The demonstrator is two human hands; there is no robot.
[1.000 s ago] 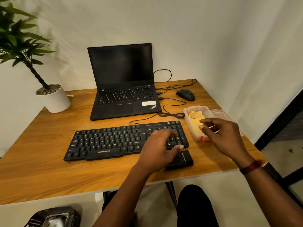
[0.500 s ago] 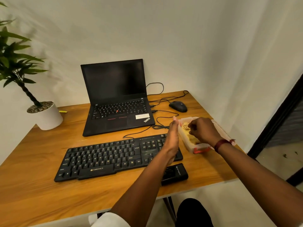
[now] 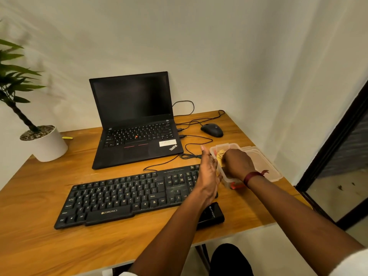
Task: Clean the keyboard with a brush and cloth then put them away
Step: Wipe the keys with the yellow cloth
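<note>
Right hand: our right hand [image 3: 236, 163] reaches down into a clear plastic container [image 3: 229, 181] at the right side of the surface, fingers curled over a yellow cloth [image 3: 220, 155]; whether they have closed on it we cannot tell.
Left hand: our left hand [image 3: 207, 176] stands edge-on with fingers straight and together, palm turned toward the container's left wall, at or just beside it; it holds nothing.
Wrist: a dark red band [image 3: 252, 177] circles our right wrist.
Cloth: yellow, bunched inside the container, mostly hidden under our right hand.
Brush: we cannot make one out.
Container: clear, with a red clip [image 3: 236, 186] at its near end; a clear lid [image 3: 262, 162] lies just to its right.
Keyboard: the black keyboard [image 3: 127, 196] lies across the near middle of the surface, its right end under our left hand and just left of the container.
Black case: a small black box-like item [image 3: 214, 214] sits at the near edge, just in front of the keyboard's right end, partly covered by our left forearm.
Laptop: an open black laptop [image 3: 135, 124] with a dark screen stands beyond the keyboard.
Mouse: a black mouse [image 3: 212, 130] rests at the far right, its cable looping toward the laptop.
Plant: a potted plant [image 3: 44, 144] in a white pot stands at the far left corner.
Surface: a wooden surface [image 3: 39, 246] set against white walls.
</note>
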